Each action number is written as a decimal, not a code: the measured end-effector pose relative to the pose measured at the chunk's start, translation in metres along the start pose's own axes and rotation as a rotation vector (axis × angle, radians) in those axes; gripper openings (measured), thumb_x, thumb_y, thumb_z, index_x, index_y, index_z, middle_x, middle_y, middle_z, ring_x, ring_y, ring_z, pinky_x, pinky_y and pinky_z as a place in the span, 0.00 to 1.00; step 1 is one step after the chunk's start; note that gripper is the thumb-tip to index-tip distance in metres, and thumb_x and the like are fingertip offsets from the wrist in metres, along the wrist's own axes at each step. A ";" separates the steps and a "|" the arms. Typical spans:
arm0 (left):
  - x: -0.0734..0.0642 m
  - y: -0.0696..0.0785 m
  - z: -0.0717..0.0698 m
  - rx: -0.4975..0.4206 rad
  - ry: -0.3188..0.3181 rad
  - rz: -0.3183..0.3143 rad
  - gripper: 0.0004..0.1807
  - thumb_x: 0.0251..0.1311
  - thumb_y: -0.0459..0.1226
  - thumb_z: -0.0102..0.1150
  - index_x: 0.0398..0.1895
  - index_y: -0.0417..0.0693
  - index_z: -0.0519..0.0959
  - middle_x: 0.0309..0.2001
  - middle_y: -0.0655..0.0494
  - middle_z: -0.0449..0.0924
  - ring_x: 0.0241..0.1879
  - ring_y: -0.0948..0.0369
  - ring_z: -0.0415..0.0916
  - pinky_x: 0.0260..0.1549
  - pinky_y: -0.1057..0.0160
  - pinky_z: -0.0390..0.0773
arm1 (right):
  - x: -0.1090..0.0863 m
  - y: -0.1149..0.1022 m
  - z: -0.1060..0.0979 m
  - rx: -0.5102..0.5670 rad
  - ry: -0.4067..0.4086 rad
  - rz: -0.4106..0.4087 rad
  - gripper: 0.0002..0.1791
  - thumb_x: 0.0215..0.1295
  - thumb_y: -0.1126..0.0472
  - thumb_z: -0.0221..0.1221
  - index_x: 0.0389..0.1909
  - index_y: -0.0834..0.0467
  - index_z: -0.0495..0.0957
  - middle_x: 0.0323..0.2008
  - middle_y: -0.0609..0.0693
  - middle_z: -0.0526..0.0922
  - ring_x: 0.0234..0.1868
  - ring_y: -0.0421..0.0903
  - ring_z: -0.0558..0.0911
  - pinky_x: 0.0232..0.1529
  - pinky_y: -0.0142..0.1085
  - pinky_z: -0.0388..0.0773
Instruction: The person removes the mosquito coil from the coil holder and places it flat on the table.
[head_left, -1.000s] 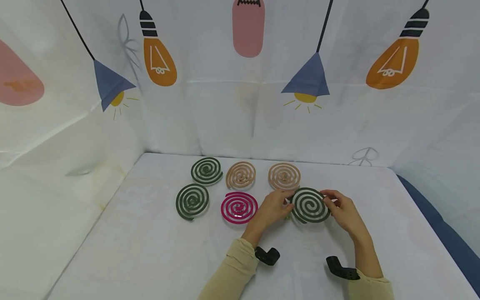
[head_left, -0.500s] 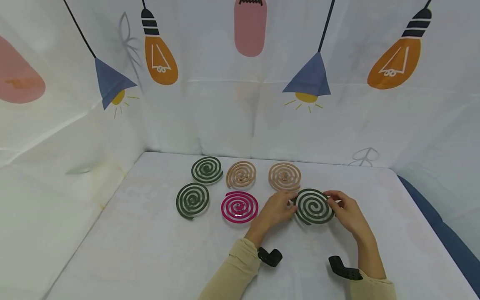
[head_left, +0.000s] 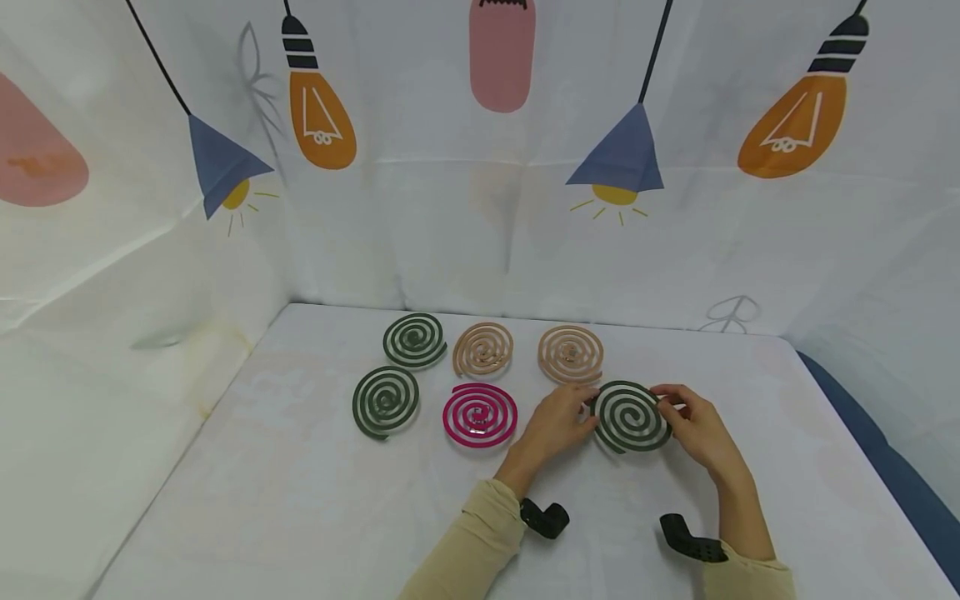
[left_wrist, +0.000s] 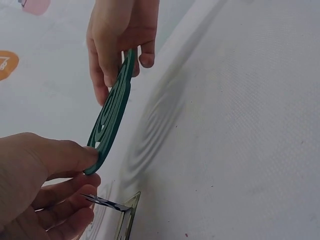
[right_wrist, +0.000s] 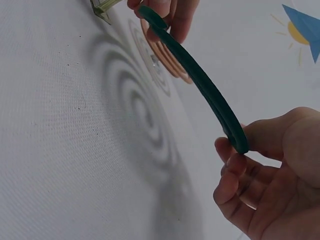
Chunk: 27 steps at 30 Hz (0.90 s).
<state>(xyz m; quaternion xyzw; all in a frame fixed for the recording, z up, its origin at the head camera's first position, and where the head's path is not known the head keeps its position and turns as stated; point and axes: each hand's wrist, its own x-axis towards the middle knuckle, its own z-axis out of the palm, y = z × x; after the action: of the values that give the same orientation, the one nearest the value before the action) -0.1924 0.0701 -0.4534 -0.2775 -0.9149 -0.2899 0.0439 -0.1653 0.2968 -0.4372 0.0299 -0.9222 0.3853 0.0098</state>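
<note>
A green mosquito coil [head_left: 632,416] is held between both hands above the white table. My left hand [head_left: 559,419] pinches its left edge with the thumb on top. On the opposite edge, my right hand [head_left: 696,423] pinches the coil between thumb and fingers. Seen edge-on in the right wrist view, the coil [right_wrist: 210,90] is tilted and apart from the table, where its spiral shadow falls. A small metal coil stand [left_wrist: 129,216] shows beside the curled lower fingers of my left hand; I cannot tell whether they touch it.
A pink coil [head_left: 480,415] lies left of my left hand. Two tan coils, one [head_left: 482,350] in the middle and another [head_left: 570,353] farther right, lie at the back. Two green coils, a rear one [head_left: 414,341] and a front one [head_left: 386,402], lie at left.
Both hands and the green coil have shifted slightly right and toward me. A yellowish bit seen under the left hand a second ago is hidden now in the head view.
</note>
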 end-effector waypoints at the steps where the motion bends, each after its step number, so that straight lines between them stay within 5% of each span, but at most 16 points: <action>1: 0.000 0.000 0.001 0.000 0.004 -0.003 0.21 0.55 0.40 0.65 0.54 0.47 0.78 0.43 0.56 0.81 0.38 0.66 0.77 0.33 0.75 0.71 | 0.000 0.000 0.000 0.001 -0.002 0.004 0.17 0.73 0.59 0.46 0.57 0.63 0.69 0.46 0.62 0.75 0.31 0.38 0.71 0.27 0.30 0.71; 17: -0.004 0.001 0.004 0.075 -0.016 -0.004 0.24 0.56 0.43 0.63 0.56 0.49 0.76 0.43 0.57 0.78 0.42 0.63 0.75 0.36 0.71 0.73 | 0.000 0.000 0.000 -0.015 -0.076 0.083 0.19 0.72 0.59 0.44 0.59 0.63 0.68 0.48 0.62 0.72 0.34 0.42 0.72 0.29 0.31 0.72; 27: -0.005 0.001 0.008 0.097 -0.068 -0.025 0.25 0.56 0.45 0.63 0.58 0.49 0.76 0.45 0.56 0.78 0.45 0.60 0.75 0.39 0.68 0.74 | -0.001 0.003 0.001 -0.032 -0.087 0.042 0.17 0.71 0.63 0.45 0.57 0.64 0.70 0.45 0.62 0.74 0.31 0.42 0.72 0.27 0.31 0.71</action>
<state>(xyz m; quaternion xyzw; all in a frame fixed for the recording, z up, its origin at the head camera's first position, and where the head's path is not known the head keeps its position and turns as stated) -0.1875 0.0729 -0.4609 -0.2735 -0.9321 -0.2363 0.0223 -0.1645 0.2987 -0.4398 0.0272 -0.9283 0.3690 -0.0379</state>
